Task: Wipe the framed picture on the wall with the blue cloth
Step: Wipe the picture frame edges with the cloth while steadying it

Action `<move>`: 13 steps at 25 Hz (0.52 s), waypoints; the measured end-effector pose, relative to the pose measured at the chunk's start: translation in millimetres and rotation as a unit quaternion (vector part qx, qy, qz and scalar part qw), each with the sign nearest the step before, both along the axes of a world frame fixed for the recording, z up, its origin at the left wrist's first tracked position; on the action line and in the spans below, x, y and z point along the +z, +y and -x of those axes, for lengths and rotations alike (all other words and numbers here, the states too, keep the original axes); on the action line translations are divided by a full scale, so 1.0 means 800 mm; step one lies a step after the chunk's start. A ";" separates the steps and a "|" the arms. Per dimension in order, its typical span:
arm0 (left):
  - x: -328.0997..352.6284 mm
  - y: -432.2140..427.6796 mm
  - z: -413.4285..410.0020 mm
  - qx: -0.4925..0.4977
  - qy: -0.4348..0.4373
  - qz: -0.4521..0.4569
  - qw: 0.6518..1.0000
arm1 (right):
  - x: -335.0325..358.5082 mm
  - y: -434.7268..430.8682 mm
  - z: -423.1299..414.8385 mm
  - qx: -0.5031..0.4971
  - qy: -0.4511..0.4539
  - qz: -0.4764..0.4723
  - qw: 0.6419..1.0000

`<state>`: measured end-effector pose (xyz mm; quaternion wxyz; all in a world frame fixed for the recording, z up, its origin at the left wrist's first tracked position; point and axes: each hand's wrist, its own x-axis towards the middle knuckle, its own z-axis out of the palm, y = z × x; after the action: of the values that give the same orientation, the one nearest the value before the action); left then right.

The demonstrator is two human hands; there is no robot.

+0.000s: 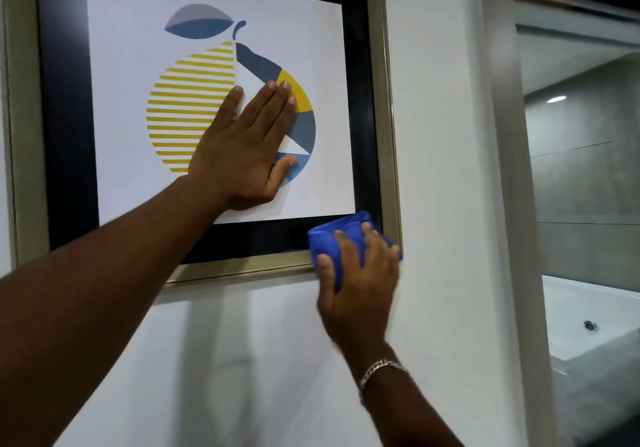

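Observation:
The framed picture (379, 100) hangs on a white wall: a gold frame, a black mat and a print of a yellow-striped and blue fruit. My left hand (247, 148) lies flat on the glass over the fruit, fingers spread and pointing up. My right hand (358, 284) presses the bunched blue cloth (327, 238) against the frame's bottom right corner, where the black mat meets the gold edge. My fingers cover part of the cloth. A silver bracelet sits on my right wrist.
Bare white wall (440, 135) runs below and to the right of the frame. Further right stands a grey door jamb (512, 204), and beyond it a tiled bathroom with a white tub (588, 308).

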<state>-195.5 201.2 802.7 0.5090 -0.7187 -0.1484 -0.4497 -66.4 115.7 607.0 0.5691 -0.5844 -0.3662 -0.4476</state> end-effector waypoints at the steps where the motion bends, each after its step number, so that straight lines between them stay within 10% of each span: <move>1: 0.000 0.000 -0.001 0.000 0.000 0.001 1.000 | 0.003 0.001 -0.001 0.009 0.023 -0.021 0.999; 5: 0.001 -0.002 -0.003 -0.007 -0.004 0.003 1.000 | 0.019 0.035 0.076 0.052 0.084 -0.092 0.991; 13: 0.000 0.000 0.000 0.009 0.009 -0.002 1.000 | -0.003 0.044 0.059 0.065 -0.152 -0.030 0.986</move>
<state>-195.8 201.1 802.5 0.5157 -0.7204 -0.1493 -0.4390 -114.0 150.7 604.6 0.5521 -0.4667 -0.4723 -0.5044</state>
